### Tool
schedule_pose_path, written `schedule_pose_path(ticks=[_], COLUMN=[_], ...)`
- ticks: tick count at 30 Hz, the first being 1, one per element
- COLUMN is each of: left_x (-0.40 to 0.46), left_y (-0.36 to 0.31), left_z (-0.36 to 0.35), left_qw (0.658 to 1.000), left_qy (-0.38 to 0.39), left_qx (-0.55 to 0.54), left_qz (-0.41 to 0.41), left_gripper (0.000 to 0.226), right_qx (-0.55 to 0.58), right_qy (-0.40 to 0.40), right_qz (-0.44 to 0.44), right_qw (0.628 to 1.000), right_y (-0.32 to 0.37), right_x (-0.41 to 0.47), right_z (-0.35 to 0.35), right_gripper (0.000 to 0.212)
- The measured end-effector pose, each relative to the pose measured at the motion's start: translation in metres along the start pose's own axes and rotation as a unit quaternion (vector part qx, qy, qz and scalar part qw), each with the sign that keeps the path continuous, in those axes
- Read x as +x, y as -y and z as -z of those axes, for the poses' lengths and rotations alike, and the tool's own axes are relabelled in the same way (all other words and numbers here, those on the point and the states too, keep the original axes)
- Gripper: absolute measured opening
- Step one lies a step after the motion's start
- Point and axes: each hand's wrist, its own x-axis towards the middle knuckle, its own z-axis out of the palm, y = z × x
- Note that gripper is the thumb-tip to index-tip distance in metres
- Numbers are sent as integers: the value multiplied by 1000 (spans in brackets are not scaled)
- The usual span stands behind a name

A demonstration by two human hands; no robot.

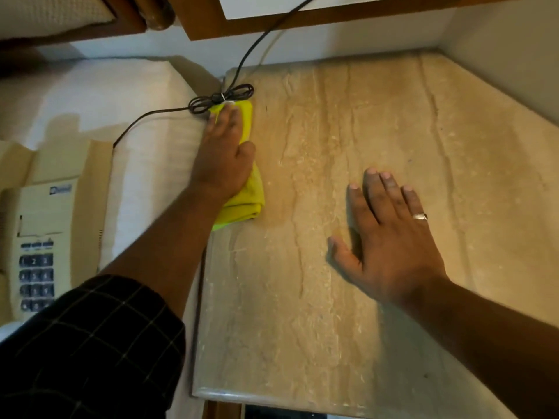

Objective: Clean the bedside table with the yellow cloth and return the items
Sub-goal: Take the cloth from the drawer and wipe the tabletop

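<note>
The bedside table [348, 297] has a beige marble top with brown veins. A folded yellow cloth [246, 198] lies along the table's left edge. My left hand [223, 155] presses flat on the cloth, fingers pointing to the far left corner. My right hand [390, 237] rests flat on the middle of the marble, fingers spread, a ring on one finger, holding nothing. A cream telephone [36, 246] with a keypad lies on the bed at the left, off the table.
A dark cord [220, 99], bundled with a white tie, sits at the table's far left corner and runs up the wall and across the white bed [136, 116]. Walls close the table's back and right sides. A wooden frame [302, 16] hangs above.
</note>
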Motion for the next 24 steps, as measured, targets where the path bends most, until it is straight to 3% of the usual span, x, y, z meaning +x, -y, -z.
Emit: schedule_pose_path(ticks=[5,15,19,24], left_x=[-35,-280,-308,-297], left_y=[-6,-28,-48,-80], left_z=[-2,-10,-20,-37], left_qw=[1000,998,995,981], left_qy=[-3,2,-3,-72], left_qx=[30,44,65,27], left_qz=[-4,36,77,180], left_gripper=[72,74,72,69], right_qx=[3,5,28,30], right_qy=[-5,-33,-24,-36], right_qz=[0,6,2,9], right_qw=[1000,999,999,999], right_y=[0,-4,-4,-3], right_x=[-1,0,-3,-1], right_z=[0,-6,-3,-5], right_gripper=[86,89,89,88])
